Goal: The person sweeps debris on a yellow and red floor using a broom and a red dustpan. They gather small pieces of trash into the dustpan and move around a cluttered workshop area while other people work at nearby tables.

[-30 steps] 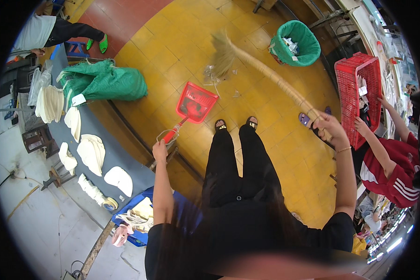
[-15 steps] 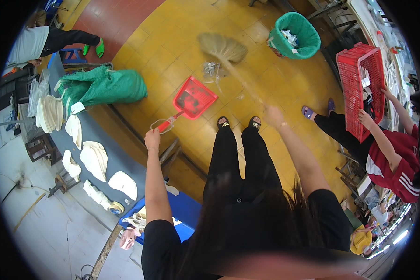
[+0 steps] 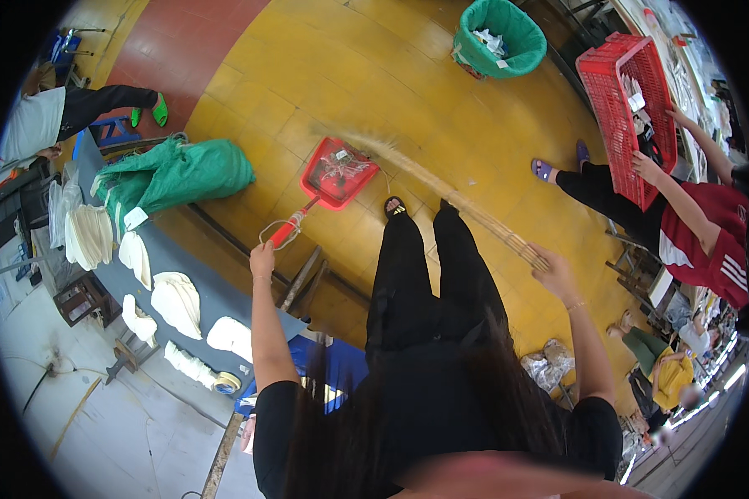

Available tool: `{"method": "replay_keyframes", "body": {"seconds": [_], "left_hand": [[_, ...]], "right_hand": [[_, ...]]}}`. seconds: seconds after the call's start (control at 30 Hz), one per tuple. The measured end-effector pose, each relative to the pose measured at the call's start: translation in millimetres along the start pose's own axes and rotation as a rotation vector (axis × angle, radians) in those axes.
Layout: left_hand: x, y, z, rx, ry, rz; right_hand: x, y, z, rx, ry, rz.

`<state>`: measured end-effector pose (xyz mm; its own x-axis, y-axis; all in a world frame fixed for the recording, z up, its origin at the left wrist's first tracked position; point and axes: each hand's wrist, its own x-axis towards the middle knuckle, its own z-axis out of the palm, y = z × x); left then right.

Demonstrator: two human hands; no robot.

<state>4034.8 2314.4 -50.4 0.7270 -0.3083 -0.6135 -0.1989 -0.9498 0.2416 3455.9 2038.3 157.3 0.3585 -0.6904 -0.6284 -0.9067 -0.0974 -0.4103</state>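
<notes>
My left hand (image 3: 262,259) is closed around the handle of a red dustpan (image 3: 331,198), which rests on the yellow tiled floor ahead and left of my feet. Crumpled clear plastic scraps (image 3: 343,166) lie in the pan. Out to the right, my right hand (image 3: 553,273) grips the handle end of a long straw broom (image 3: 441,188). Its shaft slants across in front of my feet toward the pan. Motion blurs the bristles, which are at the pan's far edge; whether they touch it I cannot tell.
A green-lined bin (image 3: 520,58) stands far right. At left, a green sack (image 3: 200,175) sits beside a grey bench (image 3: 171,249) bearing white fabric pieces (image 3: 176,303). On the right, a person in red (image 3: 707,224) holds a red basket (image 3: 612,108). Plastic bags (image 3: 548,364) lie nearer me.
The broom has swept nearer and left, to the dustpan. My right hand has drawn back to the right. Plastic scraps that lay on the floor beyond the pan are now in it.
</notes>
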Motion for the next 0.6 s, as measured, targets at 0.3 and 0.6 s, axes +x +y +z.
{"method": "replay_keyframes", "body": {"seconds": [0.3,0.6], "left_hand": [[0,10,-35,0.188,-0.038,0.205],[-14,2,-23,0.197,-0.035,0.142]], "right_hand": [[-72,29,43,0.541,-0.12,0.73],[12,-20,137,1.325,-0.32,0.771]]}}
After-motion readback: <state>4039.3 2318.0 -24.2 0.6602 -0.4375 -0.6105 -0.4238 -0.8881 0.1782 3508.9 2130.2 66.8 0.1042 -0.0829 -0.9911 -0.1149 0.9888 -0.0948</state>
